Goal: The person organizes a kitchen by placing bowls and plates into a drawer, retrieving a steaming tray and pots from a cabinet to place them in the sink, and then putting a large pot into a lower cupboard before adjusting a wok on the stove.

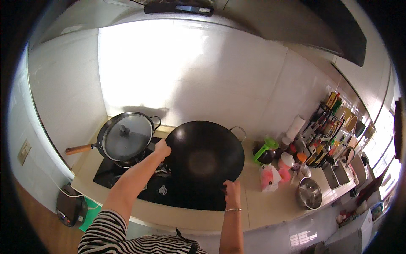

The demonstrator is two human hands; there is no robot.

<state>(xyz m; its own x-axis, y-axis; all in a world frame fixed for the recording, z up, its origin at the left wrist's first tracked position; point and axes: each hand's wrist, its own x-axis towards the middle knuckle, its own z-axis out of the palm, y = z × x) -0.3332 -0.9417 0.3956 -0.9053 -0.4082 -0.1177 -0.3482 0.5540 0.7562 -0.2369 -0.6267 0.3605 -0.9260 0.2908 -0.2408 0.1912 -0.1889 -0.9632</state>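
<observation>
A large black wok point(203, 152) sits over the right side of the black glass gas hob point(187, 198), with a metal loop handle at its upper right. My left hand point(163, 148) is closed at the wok's left rim. At the lower right rim, my right hand point(232, 190) grips the wok's near handle, which the fingers mostly hide; a bracelet is on that wrist. Left of the wok, a black pan point(101, 139) with a wooden handle stands over the other burner, covered by a glass lid point(128, 139) with a dark knob.
A tissue pack point(269, 178), a green-handled item point(269, 143), pink containers point(286, 161) and a steel bowl point(309, 193) stand on the counter at right. Beyond are a crowded utensil rack point(326, 127) and a sink point(335, 175). A range hood point(285, 28) hangs above; a rice cooker point(71, 205) stands lower left.
</observation>
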